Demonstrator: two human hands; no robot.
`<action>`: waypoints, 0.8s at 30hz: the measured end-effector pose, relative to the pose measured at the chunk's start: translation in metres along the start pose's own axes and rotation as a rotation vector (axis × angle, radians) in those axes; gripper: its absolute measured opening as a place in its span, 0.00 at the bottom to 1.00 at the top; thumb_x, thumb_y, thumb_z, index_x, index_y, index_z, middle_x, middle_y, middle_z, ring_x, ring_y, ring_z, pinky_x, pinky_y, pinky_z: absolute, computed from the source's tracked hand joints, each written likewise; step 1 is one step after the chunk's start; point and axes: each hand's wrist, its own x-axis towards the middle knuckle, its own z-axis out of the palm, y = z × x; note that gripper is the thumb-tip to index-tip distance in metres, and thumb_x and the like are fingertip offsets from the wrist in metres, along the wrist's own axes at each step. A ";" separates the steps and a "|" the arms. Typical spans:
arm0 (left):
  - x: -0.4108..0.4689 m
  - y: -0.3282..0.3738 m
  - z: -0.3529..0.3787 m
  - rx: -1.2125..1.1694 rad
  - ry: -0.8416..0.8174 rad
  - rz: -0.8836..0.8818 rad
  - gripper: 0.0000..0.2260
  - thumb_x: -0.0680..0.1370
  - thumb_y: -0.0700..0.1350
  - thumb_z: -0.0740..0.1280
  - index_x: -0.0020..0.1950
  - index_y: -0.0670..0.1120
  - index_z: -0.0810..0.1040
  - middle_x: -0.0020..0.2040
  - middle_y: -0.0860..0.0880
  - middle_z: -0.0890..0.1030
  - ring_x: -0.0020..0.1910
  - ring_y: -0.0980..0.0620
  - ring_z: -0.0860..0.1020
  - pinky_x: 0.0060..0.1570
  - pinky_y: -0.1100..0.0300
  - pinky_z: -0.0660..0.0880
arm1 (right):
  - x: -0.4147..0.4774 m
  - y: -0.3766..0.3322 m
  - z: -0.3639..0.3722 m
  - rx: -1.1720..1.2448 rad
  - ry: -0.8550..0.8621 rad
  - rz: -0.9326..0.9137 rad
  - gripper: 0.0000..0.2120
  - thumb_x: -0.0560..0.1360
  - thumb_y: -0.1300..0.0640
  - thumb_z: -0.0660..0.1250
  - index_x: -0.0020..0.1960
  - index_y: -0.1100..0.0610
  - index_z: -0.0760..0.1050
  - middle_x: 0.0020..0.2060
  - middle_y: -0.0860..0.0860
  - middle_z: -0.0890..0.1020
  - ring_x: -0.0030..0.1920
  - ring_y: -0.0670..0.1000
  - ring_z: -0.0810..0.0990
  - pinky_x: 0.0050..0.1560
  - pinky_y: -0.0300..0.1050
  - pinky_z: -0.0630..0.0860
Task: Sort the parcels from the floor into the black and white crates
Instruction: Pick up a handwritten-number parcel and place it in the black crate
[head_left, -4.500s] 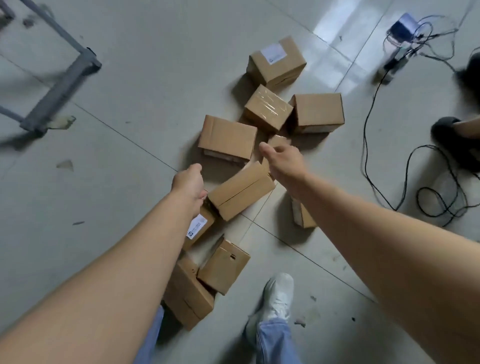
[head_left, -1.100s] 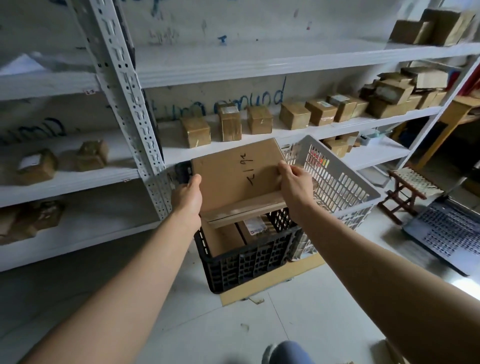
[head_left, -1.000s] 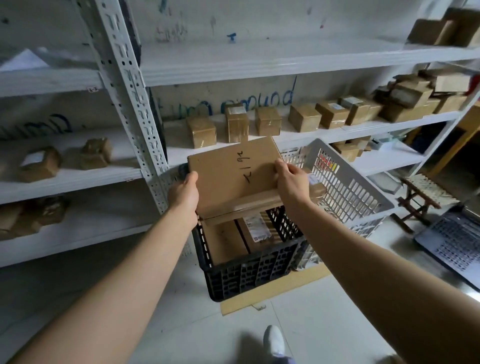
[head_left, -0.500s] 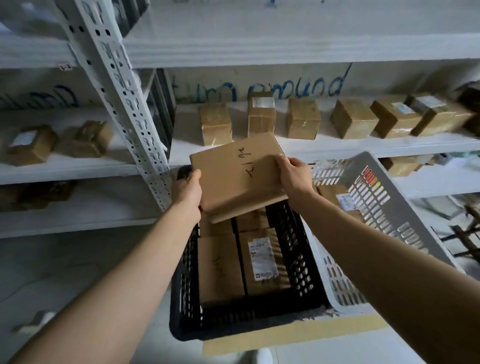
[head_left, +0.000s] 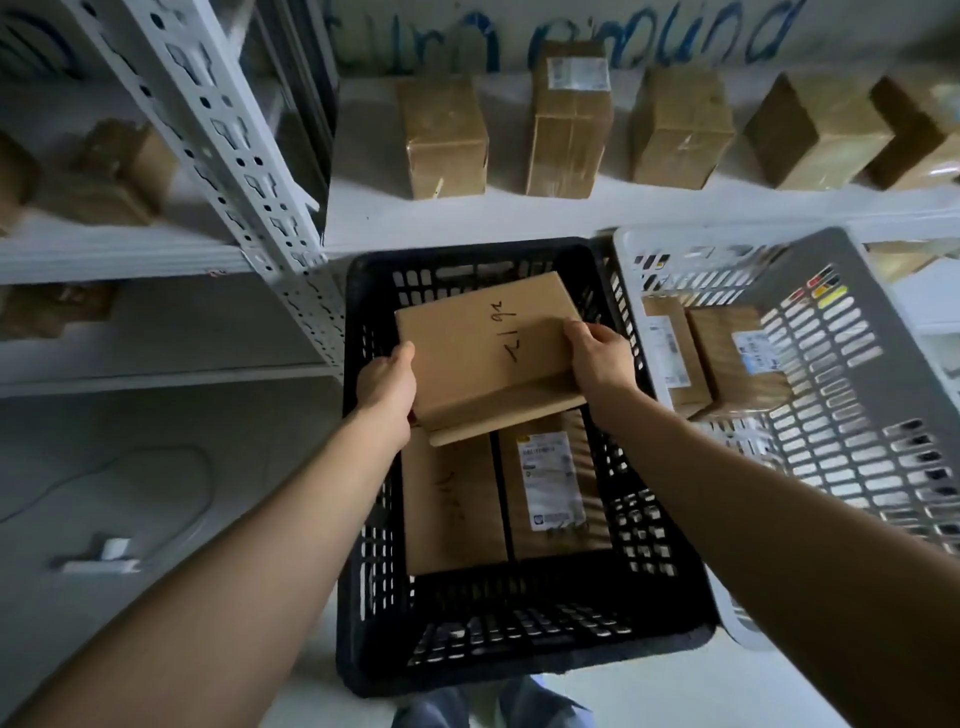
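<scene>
I hold a flat cardboard parcel (head_left: 483, 358) above the far half of the black crate (head_left: 519, 660), left hand (head_left: 387, 382) gripping its left edge, right hand (head_left: 597, 358) its right. Dropped tilted, I judge, it could wedge against the two parcels (head_left: 452, 499) beneath. Handwriting on top reads roughly "219z"; the printed label (head_left: 550, 483) below is illegible

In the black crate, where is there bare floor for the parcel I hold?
Bare floor shows along the near wall of the black crate, in front of the plain parcel and the labelled parcel, and in a narrower strip right of the labelled one. The middle is crowded. The held parcel hides the far end.
</scene>
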 end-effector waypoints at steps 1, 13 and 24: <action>0.004 -0.003 0.000 0.011 -0.003 -0.015 0.11 0.79 0.55 0.63 0.49 0.48 0.74 0.57 0.43 0.79 0.55 0.40 0.78 0.59 0.43 0.75 | 0.002 0.004 0.003 0.002 -0.005 0.013 0.19 0.78 0.48 0.61 0.62 0.59 0.76 0.47 0.52 0.78 0.44 0.48 0.74 0.37 0.39 0.69; 0.052 -0.015 0.010 0.033 -0.124 -0.200 0.13 0.82 0.50 0.60 0.66 0.50 0.70 0.60 0.43 0.73 0.56 0.41 0.73 0.52 0.39 0.76 | 0.028 0.051 0.033 -0.001 -0.106 0.153 0.19 0.79 0.51 0.61 0.67 0.59 0.72 0.54 0.54 0.77 0.51 0.50 0.75 0.45 0.42 0.73; 0.066 -0.016 0.017 0.012 -0.062 -0.200 0.09 0.80 0.48 0.64 0.59 0.49 0.71 0.55 0.45 0.73 0.55 0.42 0.73 0.56 0.41 0.76 | 0.050 0.055 0.041 -0.096 -0.143 0.172 0.27 0.79 0.51 0.61 0.76 0.54 0.59 0.66 0.55 0.73 0.62 0.55 0.74 0.59 0.46 0.73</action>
